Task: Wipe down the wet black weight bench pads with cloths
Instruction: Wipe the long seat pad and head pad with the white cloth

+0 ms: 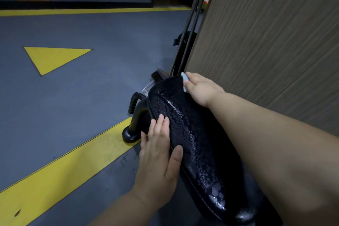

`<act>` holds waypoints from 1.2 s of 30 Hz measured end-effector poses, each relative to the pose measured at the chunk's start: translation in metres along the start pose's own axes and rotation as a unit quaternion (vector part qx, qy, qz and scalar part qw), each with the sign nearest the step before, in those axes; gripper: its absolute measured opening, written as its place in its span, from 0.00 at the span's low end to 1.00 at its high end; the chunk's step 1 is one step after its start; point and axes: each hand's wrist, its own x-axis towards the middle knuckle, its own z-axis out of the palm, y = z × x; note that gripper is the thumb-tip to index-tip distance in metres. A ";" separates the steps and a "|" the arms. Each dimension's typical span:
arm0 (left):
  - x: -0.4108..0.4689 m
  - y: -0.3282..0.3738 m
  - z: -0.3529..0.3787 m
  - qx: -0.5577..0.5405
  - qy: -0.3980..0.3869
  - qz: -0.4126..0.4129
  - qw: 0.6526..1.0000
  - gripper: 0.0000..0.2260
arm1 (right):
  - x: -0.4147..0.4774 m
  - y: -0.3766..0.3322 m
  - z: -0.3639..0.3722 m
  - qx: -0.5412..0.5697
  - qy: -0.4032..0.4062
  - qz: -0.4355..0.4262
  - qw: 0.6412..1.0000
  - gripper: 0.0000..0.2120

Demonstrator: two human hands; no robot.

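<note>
Your L hand (159, 152) lies flat, fingers straight, on left edge of the wet pad (194, 145); your R hand (202, 89) grips a blue cloth (184, 78) at its far end.

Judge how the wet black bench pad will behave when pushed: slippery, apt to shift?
Probably slippery: water beads cover the bench pad. Likely steady, since a black frame carries it and the left hand braces its edge. The cloth under the right hand should glide.

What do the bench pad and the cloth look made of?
The bench pad looks like black vinyl or faux leather, smooth and glossy; water beads on it. The cloth is pale blue soft fabric, perhaps microfibre; mostly hidden under the right hand.
</note>
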 end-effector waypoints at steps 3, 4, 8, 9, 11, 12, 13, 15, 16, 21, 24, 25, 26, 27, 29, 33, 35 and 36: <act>-0.002 0.002 -0.001 0.004 0.000 -0.001 1.000 0.32 | -0.013 0.015 -0.004 0.008 -0.006 0.042 0.999 0.23; -0.002 0.002 -0.001 0.006 0.000 -0.002 1.000 0.32 | -0.018 0.021 -0.006 0.013 -0.005 0.054 0.998 0.22; 0.001 0.009 0.000 0.046 -0.005 0.007 0.999 0.32 | -0.042 0.045 -0.012 0.014 0.003 0.090 0.996 0.21; 0.003 0.012 -0.001 0.064 -0.015 0.005 0.998 0.32 | -0.048 0.051 -0.013 0.011 0.007 0.095 0.995 0.21; 0.009 0.018 -0.005 0.111 -0.043 0.000 0.993 0.33 | -0.061 0.062 -0.015 0.011 0.013 0.105 0.994 0.21; 0.012 0.022 -0.007 0.132 -0.056 0.004 0.990 0.33 | -0.066 0.068 -0.015 0.014 0.018 0.107 0.994 0.21; 0.015 0.025 -0.009 0.146 -0.069 0.011 0.987 0.34 | -0.071 0.074 -0.015 0.016 0.025 0.106 0.994 0.19; 0.021 0.034 -0.011 0.160 -0.096 0.025 0.982 0.35 | -0.081 0.084 -0.016 0.013 0.039 0.101 0.994 0.18; 0.023 0.038 -0.010 0.167 -0.109 0.030 0.980 0.36 | -0.087 0.087 -0.016 0.014 0.047 0.103 0.994 0.18; 0.031 0.065 -0.002 0.219 -0.170 0.075 0.958 0.39 | -0.107 0.111 -0.012 -0.002 0.060 0.137 0.989 0.24; 0.030 0.082 0.007 0.267 -0.206 0.119 0.934 0.41 | -0.121 0.124 -0.008 0.011 0.059 0.158 0.986 0.26; 0.029 0.086 0.011 0.284 -0.215 0.127 0.926 0.41 | -0.127 0.127 -0.006 0.023 0.057 0.161 0.985 0.26; 0.028 0.090 0.015 0.297 -0.222 0.130 0.920 0.42 | -0.133 0.129 -0.005 0.031 0.055 0.160 0.985 0.26; 0.027 0.093 0.019 0.306 -0.227 0.133 0.915 0.42 | -0.138 0.131 -0.004 0.035 0.049 0.157 0.986 0.26; 0.026 0.098 0.026 0.320 -0.237 0.138 0.907 0.42 | -0.149 0.132 -0.004 0.032 0.034 0.144 0.988 0.25; 0.024 0.106 0.033 0.331 -0.262 0.135 0.896 0.43 | -0.181 0.126 -0.004 0.014 0.020 0.107 0.994 0.25; 0.023 0.108 0.034 0.338 -0.268 0.135 0.892 0.43 | -0.203 0.122 -0.001 -0.002 0.028 0.074 0.997 0.26; 0.023 0.109 0.034 0.338 -0.270 0.134 0.891 0.43 | -0.215 0.121 0.001 -0.007 0.032 0.059 0.998 0.26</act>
